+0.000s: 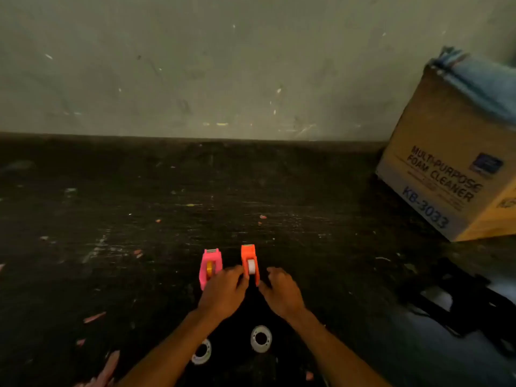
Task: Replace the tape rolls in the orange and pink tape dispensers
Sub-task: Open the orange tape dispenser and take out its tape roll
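My left hand [223,291] pinches the orange tape dispenser [250,264] on the dark floor [321,247], beside the pink tape dispenser [210,268]; my right hand [282,293] is loosely curled, holding nothing. Two tape rolls [260,338] lie near me.

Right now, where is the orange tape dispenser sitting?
In the head view the orange tape dispenser stands on the dark floor, just right of the pink tape dispenser, between the left hand and the right hand.

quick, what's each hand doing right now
Left hand: fingers touch the near end of the orange dispenser; whether it grips cannot be told.
Right hand: open, holding nothing, just right of the dispenser.
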`<act>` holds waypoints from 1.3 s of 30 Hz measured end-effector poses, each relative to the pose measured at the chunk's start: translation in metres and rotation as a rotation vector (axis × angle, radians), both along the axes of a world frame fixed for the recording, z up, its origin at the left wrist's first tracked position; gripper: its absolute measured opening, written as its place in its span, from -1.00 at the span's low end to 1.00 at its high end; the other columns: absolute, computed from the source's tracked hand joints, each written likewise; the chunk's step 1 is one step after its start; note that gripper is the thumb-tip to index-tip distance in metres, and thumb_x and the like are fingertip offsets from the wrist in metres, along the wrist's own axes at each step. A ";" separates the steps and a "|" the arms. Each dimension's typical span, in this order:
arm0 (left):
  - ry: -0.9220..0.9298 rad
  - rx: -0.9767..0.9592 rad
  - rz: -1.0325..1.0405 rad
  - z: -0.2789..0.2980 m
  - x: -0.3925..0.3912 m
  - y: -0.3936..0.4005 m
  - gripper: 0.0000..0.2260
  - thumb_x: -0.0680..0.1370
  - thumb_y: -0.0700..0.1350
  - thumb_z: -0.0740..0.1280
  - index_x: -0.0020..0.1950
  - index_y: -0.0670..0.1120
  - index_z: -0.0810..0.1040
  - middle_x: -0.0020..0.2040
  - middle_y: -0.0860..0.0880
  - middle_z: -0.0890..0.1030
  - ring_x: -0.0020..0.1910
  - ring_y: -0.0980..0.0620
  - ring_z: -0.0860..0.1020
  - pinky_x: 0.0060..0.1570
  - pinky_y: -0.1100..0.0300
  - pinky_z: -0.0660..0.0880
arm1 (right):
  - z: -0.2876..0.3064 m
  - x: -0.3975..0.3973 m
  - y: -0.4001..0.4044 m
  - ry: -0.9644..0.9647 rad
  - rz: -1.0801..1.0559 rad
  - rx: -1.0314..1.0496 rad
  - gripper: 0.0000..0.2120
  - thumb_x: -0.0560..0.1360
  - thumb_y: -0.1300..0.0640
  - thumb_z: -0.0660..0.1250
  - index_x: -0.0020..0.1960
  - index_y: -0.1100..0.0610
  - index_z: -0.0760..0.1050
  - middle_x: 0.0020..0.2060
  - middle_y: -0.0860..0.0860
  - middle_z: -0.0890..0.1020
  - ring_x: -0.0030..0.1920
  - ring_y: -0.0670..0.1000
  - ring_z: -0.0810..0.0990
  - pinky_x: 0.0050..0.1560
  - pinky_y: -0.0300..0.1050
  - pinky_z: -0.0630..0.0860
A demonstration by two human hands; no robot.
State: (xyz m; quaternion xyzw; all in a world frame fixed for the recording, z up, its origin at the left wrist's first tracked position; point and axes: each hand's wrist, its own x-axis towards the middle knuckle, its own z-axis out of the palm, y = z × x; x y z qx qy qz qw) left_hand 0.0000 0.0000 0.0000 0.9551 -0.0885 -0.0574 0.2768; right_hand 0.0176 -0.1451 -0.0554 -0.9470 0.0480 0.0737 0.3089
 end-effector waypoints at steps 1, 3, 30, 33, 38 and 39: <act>0.030 -0.047 0.034 -0.007 0.004 -0.004 -0.82 0.58 -0.07 0.16 0.02 -0.06 0.54 0.00 -0.04 0.64 0.01 0.03 0.57 0.09 0.13 0.43 | -0.004 0.006 0.000 0.013 -0.013 0.022 -0.51 0.50 -0.03 0.29 0.34 0.17 0.36 0.27 0.13 0.51 0.25 0.11 0.51 0.22 0.01 0.49; 0.115 -0.183 0.096 -0.015 0.006 -0.012 -0.87 0.58 -0.08 0.18 -0.03 -0.03 0.52 -0.03 -0.04 0.65 -0.05 0.06 0.59 0.09 0.06 0.50 | -0.008 0.012 0.004 0.046 -0.022 0.035 -0.61 0.50 -0.02 0.28 0.24 0.18 0.43 0.21 0.14 0.53 0.18 0.13 0.54 0.11 -0.02 0.50; 0.318 -0.751 0.474 -0.013 0.003 -0.035 -0.67 0.61 -0.05 0.12 0.38 -0.02 0.31 0.10 0.01 0.48 0.08 0.03 0.49 0.12 0.12 0.42 | 0.004 -0.023 -0.013 -0.149 0.190 0.397 -0.83 0.47 0.13 0.34 0.05 -0.01 0.55 -0.07 -0.12 0.58 -0.09 -0.16 0.61 -0.05 -0.23 0.57; 0.252 -0.706 0.315 -0.008 -0.007 -0.029 -0.71 0.60 -0.04 0.15 0.31 0.15 0.26 0.08 0.13 0.47 -0.02 0.23 0.49 -0.04 0.33 0.39 | 0.022 -0.018 -0.013 -0.041 0.161 0.655 -0.82 0.45 0.19 0.40 0.00 0.00 0.50 -0.22 -0.12 0.62 -0.23 -0.24 0.61 -0.18 -0.35 0.52; 0.085 -0.700 0.409 0.001 -0.010 0.001 -0.73 0.59 -0.01 0.18 0.29 0.12 0.36 -0.04 0.13 0.56 -0.09 0.21 0.54 -0.10 0.25 0.47 | 0.034 -0.004 -0.009 0.123 0.158 0.926 -0.65 0.43 0.23 0.43 0.16 0.04 0.44 -0.18 0.10 0.64 -0.25 -0.03 0.62 -0.21 -0.20 0.55; 0.044 -0.734 0.472 0.004 -0.010 0.010 -0.72 0.57 0.01 0.19 0.29 0.12 0.37 -0.02 0.10 0.57 -0.08 0.19 0.54 -0.06 0.21 0.48 | 0.032 0.002 -0.010 0.140 0.130 0.929 -0.66 0.43 0.24 0.43 0.15 0.03 0.46 -0.20 0.08 0.65 -0.28 -0.05 0.63 -0.25 -0.23 0.56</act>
